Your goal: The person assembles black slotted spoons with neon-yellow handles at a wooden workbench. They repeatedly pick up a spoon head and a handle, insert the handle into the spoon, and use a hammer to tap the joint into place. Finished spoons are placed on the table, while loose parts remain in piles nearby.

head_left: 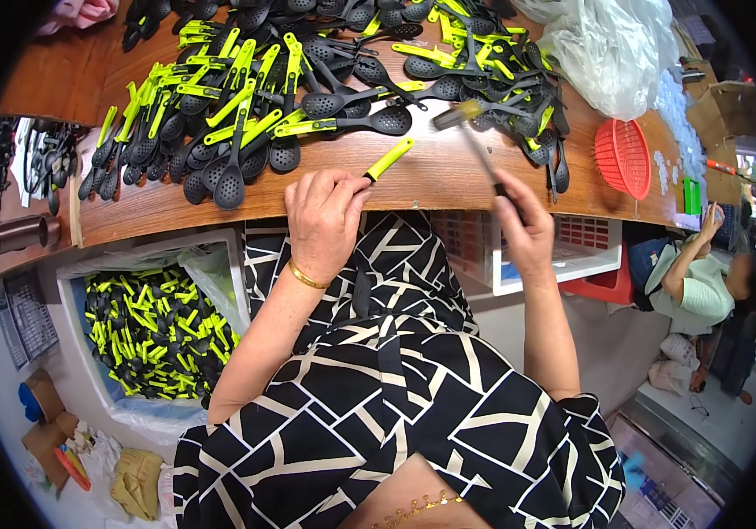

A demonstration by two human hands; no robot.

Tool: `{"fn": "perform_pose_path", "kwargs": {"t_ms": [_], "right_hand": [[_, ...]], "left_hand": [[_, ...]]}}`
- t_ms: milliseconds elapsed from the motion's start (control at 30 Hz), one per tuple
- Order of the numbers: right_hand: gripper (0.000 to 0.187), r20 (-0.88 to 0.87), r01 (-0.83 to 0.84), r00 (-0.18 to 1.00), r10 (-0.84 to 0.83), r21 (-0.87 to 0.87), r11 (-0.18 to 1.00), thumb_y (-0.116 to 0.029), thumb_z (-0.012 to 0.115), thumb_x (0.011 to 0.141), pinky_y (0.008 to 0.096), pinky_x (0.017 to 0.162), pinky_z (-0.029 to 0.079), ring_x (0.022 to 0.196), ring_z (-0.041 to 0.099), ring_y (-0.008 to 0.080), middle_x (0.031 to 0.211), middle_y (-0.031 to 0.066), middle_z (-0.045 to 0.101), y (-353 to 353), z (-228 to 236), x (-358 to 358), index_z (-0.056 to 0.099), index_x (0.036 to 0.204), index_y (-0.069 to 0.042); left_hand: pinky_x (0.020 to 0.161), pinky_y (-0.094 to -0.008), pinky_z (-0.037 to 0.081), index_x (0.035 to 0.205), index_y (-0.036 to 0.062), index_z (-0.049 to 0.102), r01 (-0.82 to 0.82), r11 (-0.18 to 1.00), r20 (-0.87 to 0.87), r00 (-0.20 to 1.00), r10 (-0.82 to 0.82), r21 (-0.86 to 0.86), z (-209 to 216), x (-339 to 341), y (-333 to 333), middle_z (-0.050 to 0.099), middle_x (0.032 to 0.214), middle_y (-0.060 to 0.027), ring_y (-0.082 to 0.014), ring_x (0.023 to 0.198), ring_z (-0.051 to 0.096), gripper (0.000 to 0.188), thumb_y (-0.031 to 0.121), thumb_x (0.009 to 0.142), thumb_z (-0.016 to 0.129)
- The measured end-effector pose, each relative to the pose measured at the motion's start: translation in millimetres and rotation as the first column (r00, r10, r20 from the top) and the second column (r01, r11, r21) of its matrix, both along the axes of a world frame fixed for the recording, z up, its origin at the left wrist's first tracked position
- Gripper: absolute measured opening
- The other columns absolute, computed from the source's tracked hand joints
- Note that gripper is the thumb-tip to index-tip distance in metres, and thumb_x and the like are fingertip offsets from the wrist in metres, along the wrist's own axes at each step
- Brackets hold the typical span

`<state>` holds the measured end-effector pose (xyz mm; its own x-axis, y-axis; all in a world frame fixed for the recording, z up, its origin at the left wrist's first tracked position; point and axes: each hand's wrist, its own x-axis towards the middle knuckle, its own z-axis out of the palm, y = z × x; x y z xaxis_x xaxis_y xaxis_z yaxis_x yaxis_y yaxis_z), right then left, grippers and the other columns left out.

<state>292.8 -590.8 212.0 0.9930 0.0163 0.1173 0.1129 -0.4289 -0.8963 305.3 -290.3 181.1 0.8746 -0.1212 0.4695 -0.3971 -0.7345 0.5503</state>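
At the table's near edge, my left hand (321, 216) is closed around the black shaft of a kitchen utensil. Its bright green handle (391, 159) points away from me over the wood, and I cannot make out its head. My right hand (523, 225) grips the dark handle of a hammer (481, 157), raised over the table. The hammer has a metal shaft and a small yellowish and dark head, smeared by motion. Its head is apart from the green handle. Beyond both hands lies a pile of black slotted spoons (230, 183) with green handles.
A red plastic basket (622, 159) and clear plastic bags (611, 53) sit at the table's right. Below on the left, a white bin (74, 309) holds many green-and-black pieces. A white crate (563, 275) stands under the table. Another person (695, 286) sits at far right.
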Motion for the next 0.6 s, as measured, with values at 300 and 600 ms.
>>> {"fn": "perform_pose_path", "kwargs": {"t_ms": [300,600], "right_hand": [[0.049,-0.234,0.544,0.839,-0.492,0.316,0.777,-0.018,0.059,0.104,0.0171,0.045,0.033,0.060,0.047,0.0020,0.096,0.0011,0.066,-100.2,7.2,12.8,0.047,0.150,-0.009],[0.037,0.366,0.519,0.855,-0.368,-0.631,0.577,-0.024,0.069,0.094,0.0440,0.110,0.039,0.131,0.053,0.0307,0.142,0.0094,0.057,-160.9,-28.6,50.0,0.068,0.130,-0.016]], "left_hand": [[0.080,-0.0385,0.044,0.126,0.0122,0.070,0.079,0.986,-0.062,0.996,-0.071,0.145,6.8,3.6,5.0,0.062,0.098,-0.0052,-0.0252,0.092,0.060,0.040,0.009,0.086,0.072],[0.079,-0.0292,0.049,0.123,0.0010,0.061,-0.213,0.928,-0.215,0.965,0.151,-0.305,36.5,-48.6,68.2,0.059,0.103,-0.0087,-0.0177,0.088,0.059,0.026,-0.003,0.097,0.059]]}}
